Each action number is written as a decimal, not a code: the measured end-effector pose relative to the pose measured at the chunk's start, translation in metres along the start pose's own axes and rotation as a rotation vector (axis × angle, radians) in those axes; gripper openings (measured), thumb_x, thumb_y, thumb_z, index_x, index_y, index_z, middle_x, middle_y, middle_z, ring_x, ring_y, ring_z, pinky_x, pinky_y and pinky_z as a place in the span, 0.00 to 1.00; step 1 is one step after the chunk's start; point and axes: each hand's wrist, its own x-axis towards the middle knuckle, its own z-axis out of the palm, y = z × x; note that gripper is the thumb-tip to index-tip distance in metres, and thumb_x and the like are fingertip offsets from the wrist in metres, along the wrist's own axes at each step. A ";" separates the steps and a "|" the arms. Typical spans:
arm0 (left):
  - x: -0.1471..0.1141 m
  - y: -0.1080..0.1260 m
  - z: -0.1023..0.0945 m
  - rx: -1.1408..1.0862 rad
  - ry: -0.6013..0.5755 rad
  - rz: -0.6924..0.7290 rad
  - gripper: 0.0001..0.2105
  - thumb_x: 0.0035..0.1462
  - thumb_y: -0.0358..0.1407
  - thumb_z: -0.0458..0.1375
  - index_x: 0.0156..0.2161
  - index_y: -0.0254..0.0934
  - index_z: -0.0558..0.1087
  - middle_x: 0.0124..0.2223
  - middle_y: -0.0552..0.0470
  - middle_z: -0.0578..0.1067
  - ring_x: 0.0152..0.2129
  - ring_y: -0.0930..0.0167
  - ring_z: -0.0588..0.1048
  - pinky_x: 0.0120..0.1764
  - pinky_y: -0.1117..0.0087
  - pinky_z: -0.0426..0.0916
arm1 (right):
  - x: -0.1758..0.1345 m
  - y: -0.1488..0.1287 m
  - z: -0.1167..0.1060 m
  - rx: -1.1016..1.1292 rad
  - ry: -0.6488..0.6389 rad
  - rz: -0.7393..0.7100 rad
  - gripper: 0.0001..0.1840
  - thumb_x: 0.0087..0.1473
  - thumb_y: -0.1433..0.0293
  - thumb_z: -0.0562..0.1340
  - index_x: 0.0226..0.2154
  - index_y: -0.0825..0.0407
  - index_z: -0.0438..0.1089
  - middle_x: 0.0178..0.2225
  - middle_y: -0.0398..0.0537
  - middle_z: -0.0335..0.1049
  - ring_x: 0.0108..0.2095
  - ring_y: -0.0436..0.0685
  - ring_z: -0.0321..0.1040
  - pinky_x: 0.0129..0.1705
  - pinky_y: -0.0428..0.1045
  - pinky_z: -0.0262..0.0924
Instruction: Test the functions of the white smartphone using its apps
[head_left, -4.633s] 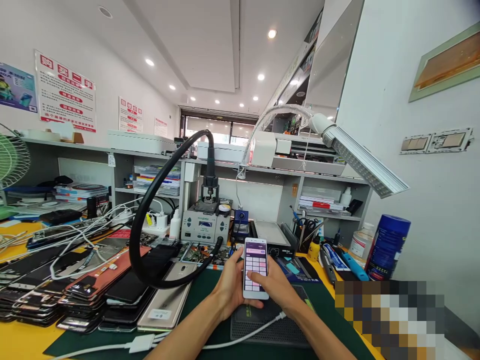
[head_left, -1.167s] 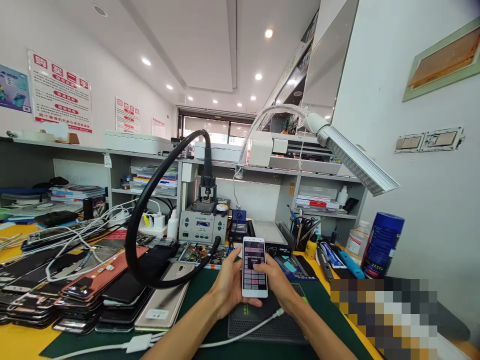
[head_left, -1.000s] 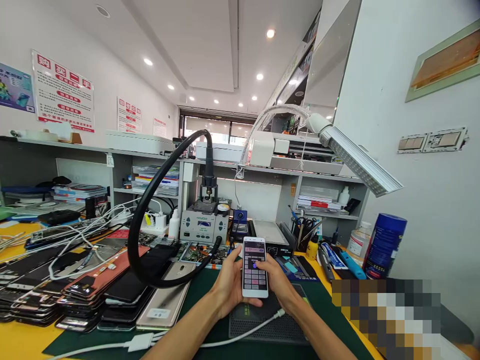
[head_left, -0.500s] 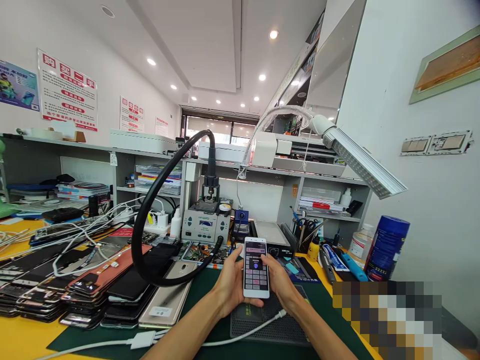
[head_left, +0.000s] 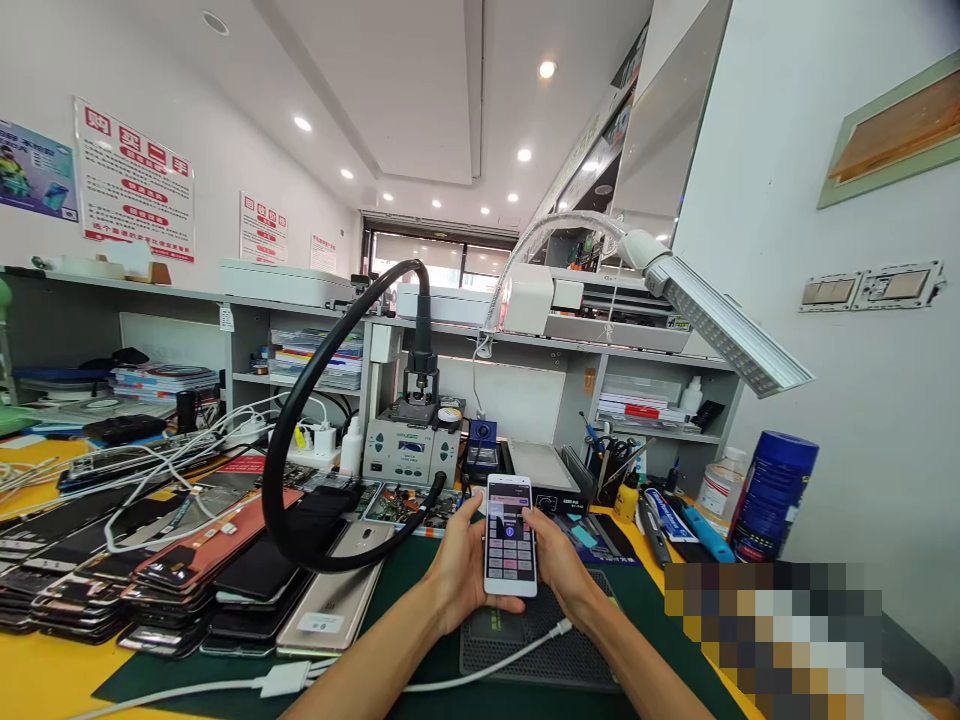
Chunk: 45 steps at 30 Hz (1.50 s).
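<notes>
Holding a slim white smartphone with a lit screen [head_left: 510,536] upright at chest height, you cradle it so the display faces you and both hands can reach it. Nearest you, a white charging cable [head_left: 480,670] snakes across a dark green work mat [head_left: 420,570], passing over a black ridged rubber pad [head_left: 540,640] that lies just under your wrists.

Your left hand [head_left: 457,570] curls around the phone's left edge and bottom, fingers behind, thumb along the side, bearing its weight. Your right hand [head_left: 559,560] wraps loosely around the right edge, its thumb bent over the glass near the middle, apparently touching the on-screen grid of tiles. Both forearms angle inward from the bottom of the view, meeting at the phone.

To the left of the mat sit overlapping stacks of dark phone screens and handsets [head_left: 150,570] on the yellow benchtop [head_left: 45,680]. Beyond your hands stands a grey hot-air rework station [head_left: 411,455] with a thick black hose [head_left: 300,430] looping up and round. To the right stands a blue cylindrical can [head_left: 772,495]; above it a white gooseneck lamp with a long LED head [head_left: 720,325] leans over the bench. Grey shelves [head_left: 300,340] run along the back.
</notes>
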 end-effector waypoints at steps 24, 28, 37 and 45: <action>-0.004 0.002 0.003 0.041 0.007 0.010 0.31 0.56 0.61 0.47 0.49 0.35 0.71 0.37 0.42 0.75 0.31 0.59 0.77 0.25 0.57 0.75 | -0.007 -0.009 0.003 -0.034 -0.021 0.030 0.25 0.54 0.50 0.59 0.46 0.49 0.73 0.38 0.48 0.76 0.38 0.61 0.68 0.40 0.54 0.60; -0.004 0.002 0.004 0.040 0.001 -0.001 0.31 0.56 0.61 0.47 0.49 0.35 0.71 0.37 0.41 0.75 0.31 0.58 0.77 0.24 0.58 0.74 | -0.007 -0.009 0.005 -0.012 0.007 0.028 0.23 0.52 0.51 0.61 0.41 0.50 0.74 0.37 0.48 0.76 0.38 0.61 0.68 0.40 0.53 0.60; -0.003 0.002 0.003 0.031 0.002 0.008 0.30 0.57 0.60 0.47 0.49 0.35 0.71 0.37 0.42 0.74 0.29 0.59 0.77 0.24 0.58 0.74 | -0.009 -0.012 0.005 -0.001 0.000 0.063 0.21 0.53 0.51 0.60 0.40 0.48 0.73 0.35 0.46 0.76 0.37 0.61 0.68 0.40 0.54 0.60; -0.004 0.003 0.004 0.036 0.001 0.004 0.30 0.57 0.60 0.47 0.48 0.36 0.71 0.38 0.42 0.75 0.29 0.60 0.77 0.24 0.59 0.74 | -0.008 -0.010 0.004 -0.011 -0.006 0.060 0.23 0.53 0.50 0.60 0.44 0.48 0.73 0.37 0.47 0.76 0.38 0.61 0.69 0.41 0.54 0.61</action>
